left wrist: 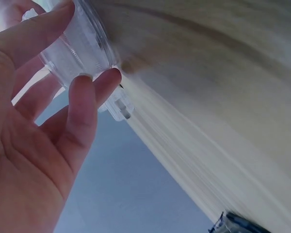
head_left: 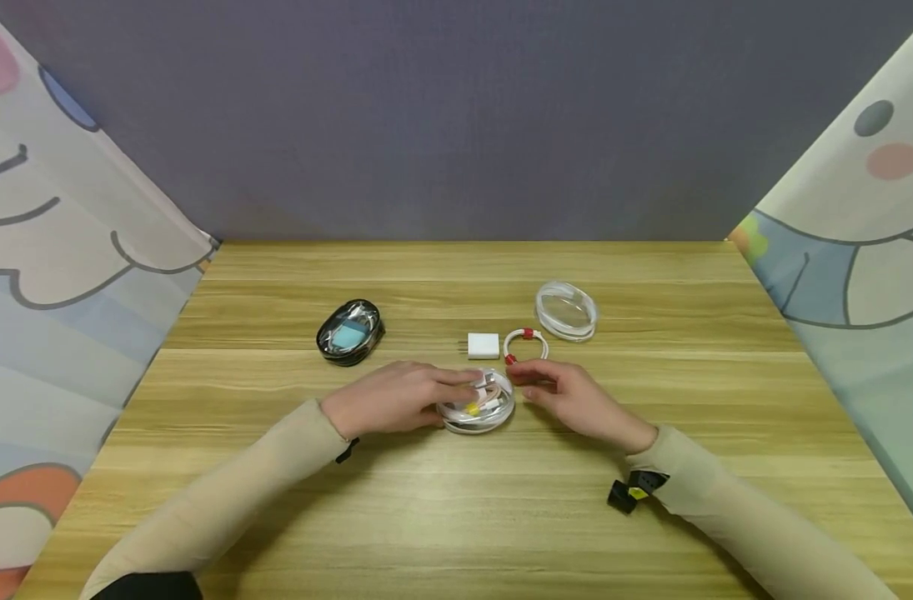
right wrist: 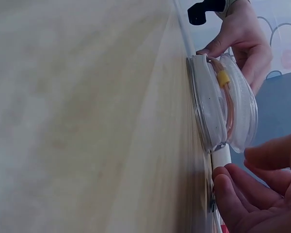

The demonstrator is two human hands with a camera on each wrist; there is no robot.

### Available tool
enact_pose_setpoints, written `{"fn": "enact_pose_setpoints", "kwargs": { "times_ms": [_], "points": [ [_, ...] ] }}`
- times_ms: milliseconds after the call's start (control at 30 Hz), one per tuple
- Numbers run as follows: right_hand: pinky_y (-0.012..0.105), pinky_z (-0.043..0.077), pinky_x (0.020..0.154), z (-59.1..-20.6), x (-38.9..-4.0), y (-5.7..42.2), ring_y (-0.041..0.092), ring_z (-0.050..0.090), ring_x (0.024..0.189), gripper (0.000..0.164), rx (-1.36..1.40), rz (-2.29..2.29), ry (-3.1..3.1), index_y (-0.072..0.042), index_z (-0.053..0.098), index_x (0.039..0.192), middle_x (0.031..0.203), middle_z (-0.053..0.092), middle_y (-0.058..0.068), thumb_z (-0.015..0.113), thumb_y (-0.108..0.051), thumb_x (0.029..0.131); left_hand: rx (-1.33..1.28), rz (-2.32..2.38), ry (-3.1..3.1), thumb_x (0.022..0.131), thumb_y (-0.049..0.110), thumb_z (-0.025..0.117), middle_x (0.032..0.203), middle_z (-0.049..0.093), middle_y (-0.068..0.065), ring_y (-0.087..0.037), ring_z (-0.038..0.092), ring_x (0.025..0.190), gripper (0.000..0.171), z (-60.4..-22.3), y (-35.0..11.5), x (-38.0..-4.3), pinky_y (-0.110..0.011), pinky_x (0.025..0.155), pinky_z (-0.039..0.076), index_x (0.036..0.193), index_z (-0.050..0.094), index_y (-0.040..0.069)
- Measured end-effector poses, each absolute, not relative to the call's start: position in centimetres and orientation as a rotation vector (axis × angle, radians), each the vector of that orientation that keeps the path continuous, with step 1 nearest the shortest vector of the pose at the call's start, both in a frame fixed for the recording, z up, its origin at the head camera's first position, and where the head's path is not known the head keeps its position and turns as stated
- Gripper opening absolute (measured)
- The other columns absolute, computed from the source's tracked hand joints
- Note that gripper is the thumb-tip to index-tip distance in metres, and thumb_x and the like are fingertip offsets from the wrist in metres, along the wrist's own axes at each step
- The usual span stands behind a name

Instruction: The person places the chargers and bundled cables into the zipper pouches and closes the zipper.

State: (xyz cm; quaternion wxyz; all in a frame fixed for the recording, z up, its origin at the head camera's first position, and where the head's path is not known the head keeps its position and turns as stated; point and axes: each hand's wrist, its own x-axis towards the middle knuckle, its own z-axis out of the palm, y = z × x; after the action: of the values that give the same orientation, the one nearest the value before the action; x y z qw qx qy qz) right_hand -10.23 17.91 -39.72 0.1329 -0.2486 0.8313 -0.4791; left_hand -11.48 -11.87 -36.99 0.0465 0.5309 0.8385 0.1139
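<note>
My left hand [head_left: 396,397] holds a clear round plastic case [head_left: 477,423] with a white zip edge, fingers on top and thumb at its near side. Inside the case lies a coiled pale cable [right wrist: 229,104] with a yellow tie [right wrist: 223,78]. In the right wrist view the case's two halves stand partly apart, with the cable showing between them. Just right of the case is my right hand [head_left: 579,404], its fingers loosely bent and nothing between them. A white cable coil [head_left: 546,343] with red ties lies just beyond its fingertips.
Behind the case lies a white charger plug [head_left: 484,346]. Farther back on the right is a second clear round case [head_left: 567,329]. To the left sits a black-edged clear case [head_left: 351,333] holding a light blue item. A grey panel [head_left: 471,125] rises along the table's back edge.
</note>
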Motion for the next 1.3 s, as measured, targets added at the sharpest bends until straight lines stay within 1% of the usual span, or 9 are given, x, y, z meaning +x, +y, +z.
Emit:
{"fn": "enact_pose_setpoints", "kwargs": {
  "times_ms": [167,267,333,533,767,933,1133,1300],
  "points": [
    [0.041,0.048,0.099,-39.8,-10.7,17.4,0.029,0.061,0.117,0.041,-0.768,-1.402,2.406,0.002,0.060,0.133,0.128,0.065,0.014,0.060,0.008,0.093,1.656,0.367,2.561,0.090,0.016,0.075,0.146,0.053,0.005,-0.015,0.065,0.111,0.040,-37.1,-11.1,-11.7,-0.031,0.079,0.055,0.129,0.068,0.023],
    [0.042,0.049,0.098,-39.8,-10.9,17.1,0.029,0.062,0.116,0.041,-0.780,-1.383,2.413,0.002,0.060,0.133,0.126,0.066,0.014,0.061,0.008,0.092,1.647,0.369,2.561,0.089,0.014,0.076,0.143,0.055,0.006,-0.013,0.065,0.110,0.036,-37.0,-10.9,-11.8,-0.029,0.077,0.055,0.123,0.071,0.024],
    [0.042,0.050,0.097,-39.7,-11.1,16.9,0.028,0.063,0.114,0.040,-0.779,-1.354,2.427,0.002,0.061,0.132,0.123,0.067,0.014,0.063,0.007,0.092,1.641,0.368,2.562,0.088,0.014,0.077,0.143,0.055,0.006,-0.013,0.065,0.109,0.037,-37.0,-10.9,-11.8,-0.029,0.077,0.055,0.123,0.071,0.023],
    [0.038,0.054,0.089,-39.6,-11.4,16.5,0.022,0.068,0.102,0.036,-0.735,-1.265,2.505,-0.001,0.066,0.127,0.112,0.072,0.009,0.067,0.003,0.091,1.655,0.386,2.564,0.088,0.014,0.078,0.143,0.055,0.006,-0.013,0.065,0.109,0.037,-37.1,-10.9,-11.8,-0.029,0.076,0.055,0.122,0.071,0.023],
    [0.040,0.054,0.088,-39.6,-11.6,16.2,0.020,0.069,0.098,0.033,-0.761,-1.199,2.563,-0.002,0.069,0.123,0.107,0.073,0.007,0.067,0.002,0.091,1.656,0.356,2.569,0.088,0.016,0.077,0.143,0.055,0.008,-0.015,0.063,0.115,0.037,-37.1,-11.0,-11.9,-0.032,0.081,0.055,0.123,0.071,0.025],
    [0.037,0.055,0.083,-39.8,-11.9,15.9,0.015,0.068,0.090,0.026,-0.751,-1.141,2.649,-0.005,0.073,0.113,0.100,0.074,0.003,0.069,0.002,0.089,1.655,0.325,2.570,0.089,0.018,0.077,0.144,0.054,0.009,-0.015,0.063,0.114,0.038,-37.0,-11.0,-11.8,-0.033,0.080,0.055,0.125,0.070,0.026],
    [0.035,0.055,0.076,-39.7,-12.1,15.5,0.014,0.067,0.081,0.017,-0.766,-1.094,2.714,-0.005,0.075,0.100,0.089,0.073,0.003,0.069,0.003,0.087,1.666,0.322,2.569,0.089,0.019,0.077,0.144,0.054,0.009,-0.016,0.064,0.110,0.037,-37.0,-11.0,-11.8,-0.032,0.077,0.055,0.125,0.070,0.027],
    [0.034,0.053,0.076,-39.4,-12.2,15.3,0.011,0.064,0.080,0.013,-0.756,-1.010,2.733,-0.008,0.075,0.097,0.084,0.071,-0.002,0.071,-0.001,0.088,1.674,0.314,2.569,0.089,0.019,0.077,0.145,0.053,0.008,-0.016,0.064,0.110,0.039,-37.1,-11.1,-11.8,-0.032,0.079,0.055,0.127,0.069,0.027]
  ]
}}
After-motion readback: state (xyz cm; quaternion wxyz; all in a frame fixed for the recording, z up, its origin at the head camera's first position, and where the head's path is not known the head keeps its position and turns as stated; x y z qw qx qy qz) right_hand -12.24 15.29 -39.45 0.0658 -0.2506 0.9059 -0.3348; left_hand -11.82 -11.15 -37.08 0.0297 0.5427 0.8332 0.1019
